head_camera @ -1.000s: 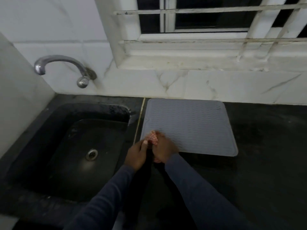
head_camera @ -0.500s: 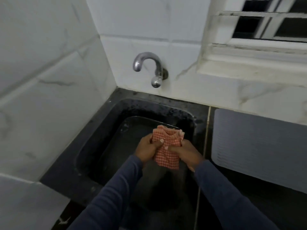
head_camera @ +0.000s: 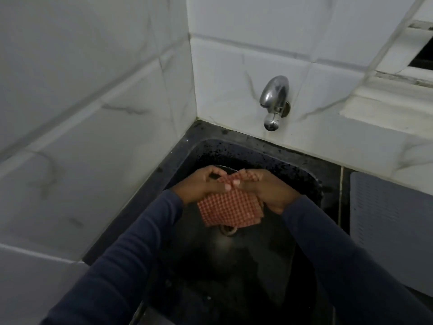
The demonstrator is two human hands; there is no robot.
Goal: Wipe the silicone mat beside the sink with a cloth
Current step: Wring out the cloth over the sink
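Observation:
Both hands hold a red-and-white checked cloth (head_camera: 229, 208) over the black sink (head_camera: 253, 158). My left hand (head_camera: 203, 186) pinches its upper left edge and my right hand (head_camera: 269, 191) grips its upper right edge. The cloth hangs folded below them, just above the drain (head_camera: 228, 231). The grey ribbed silicone mat (head_camera: 389, 226) lies on the dark counter at the right edge of the view, well apart from the cloth; only its left part shows.
A chrome tap (head_camera: 275, 99) juts from the white tiled back wall above the sink. A tiled side wall (head_camera: 82, 137) closes the left. A window sill (head_camera: 393, 99) sits at the upper right. A narrow black counter strip (head_camera: 341, 202) separates sink and mat.
Both hands carried the cloth from the mat's near-left corner leftward over the sink. The view swung left, so the mat slid to the right edge. The cloth now hangs lower, spread between the hands.

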